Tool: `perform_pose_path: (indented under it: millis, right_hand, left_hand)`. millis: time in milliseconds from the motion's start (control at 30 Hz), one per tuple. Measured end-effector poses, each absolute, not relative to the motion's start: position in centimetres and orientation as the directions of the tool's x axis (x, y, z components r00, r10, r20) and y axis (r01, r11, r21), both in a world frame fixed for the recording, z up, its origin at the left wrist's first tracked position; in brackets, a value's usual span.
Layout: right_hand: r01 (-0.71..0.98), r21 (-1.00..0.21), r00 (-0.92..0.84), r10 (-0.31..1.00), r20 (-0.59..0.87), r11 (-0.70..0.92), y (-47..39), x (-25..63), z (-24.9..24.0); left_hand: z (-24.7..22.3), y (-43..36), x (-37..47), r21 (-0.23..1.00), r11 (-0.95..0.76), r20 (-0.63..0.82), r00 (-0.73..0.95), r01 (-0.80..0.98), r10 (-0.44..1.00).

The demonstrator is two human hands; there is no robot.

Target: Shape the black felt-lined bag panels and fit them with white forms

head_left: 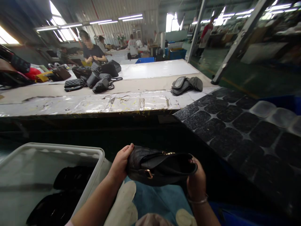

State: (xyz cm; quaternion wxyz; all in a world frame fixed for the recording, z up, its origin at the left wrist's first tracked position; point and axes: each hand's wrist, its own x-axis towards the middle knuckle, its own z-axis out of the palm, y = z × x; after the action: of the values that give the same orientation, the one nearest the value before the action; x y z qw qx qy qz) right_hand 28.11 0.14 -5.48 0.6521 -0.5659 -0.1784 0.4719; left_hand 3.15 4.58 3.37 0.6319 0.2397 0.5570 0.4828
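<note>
A black quilted handbag (162, 175) with gold-coloured metal fittings is held above my lap, its mouth gaping toward me. My left hand (121, 163) grips the bag's left end, thumb on top. At the other end, my right hand (197, 175) clasps the rim, with some fingers hidden behind or inside the bag. Below the bag lies a blue apron (160, 201) with pale patches across my lap.
A white bin (101, 157) with black glossy pieces stands at my left. Ahead runs a long worktable (150, 102) bearing black bags (101, 78) and dark grey pieces (185, 84). A dark patterned surface (223, 125) is at right. Across the table stands a person (90, 50); others are farther back.
</note>
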Motion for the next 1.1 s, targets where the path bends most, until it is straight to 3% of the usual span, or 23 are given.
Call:
perform_pose_path:
  millis: [67,100,167,200,233,300,433,633,867,1100]
  right_hand:
    - [-0.116,-0.988,0.639,0.769,0.002,0.099,-1.2,30.0,-1.8]
    - [0.033,-0.982,0.585,0.793,0.17,0.185,-1.9,30.6,0.4]
    - [0.291,-0.903,0.166,0.913,0.373,0.316,-2.7,30.9,4.4]
    - [0.384,-0.839,-0.073,0.918,0.389,0.386,-2.8,30.7,6.2]
    - [0.456,-0.773,-0.246,0.897,0.366,0.441,-2.6,30.2,7.5]
    - [0.515,-0.706,-0.421,0.861,0.285,0.485,-1.9,29.1,9.3]
    - [0.499,-0.711,-0.54,0.82,0.192,0.495,-0.6,27.0,10.1]
    - [0.515,-0.633,-0.516,0.799,0.309,0.578,-1.5,26.4,9.6]
    - [0.591,-0.689,-0.434,0.885,0.167,0.42,-1.9,30.1,9.0]
    - [0.563,-0.691,-0.521,0.844,0.129,0.453,-1.0,30.3,9.9]
  left_hand:
    - [3.5,4.6,3.2,0.837,0.429,-0.48,-0.081,-0.339,0.874]
    - [3.6,4.6,3.2,0.837,0.432,-0.481,-0.075,-0.336,0.873]
    - [3.6,4.7,3.3,0.834,0.439,-0.484,-0.06,-0.334,0.873]
    - [3.7,4.7,3.2,0.834,0.439,-0.481,-0.052,-0.335,0.875]
    - [3.7,4.7,3.2,0.835,0.437,-0.478,-0.047,-0.336,0.877]
    - [3.7,4.7,3.2,0.837,0.434,-0.473,-0.043,-0.334,0.88]
    - [3.6,4.6,3.1,0.833,0.431,-0.472,-0.038,-0.346,0.881]
    - [3.5,4.6,3.0,0.839,0.424,-0.469,-0.056,-0.342,0.882]
    - [4.2,4.8,3.3,0.831,0.457,-0.495,-0.046,-0.318,0.868]
    - [4.7,4.4,3.2,0.814,0.485,-0.525,-0.048,-0.319,0.85]
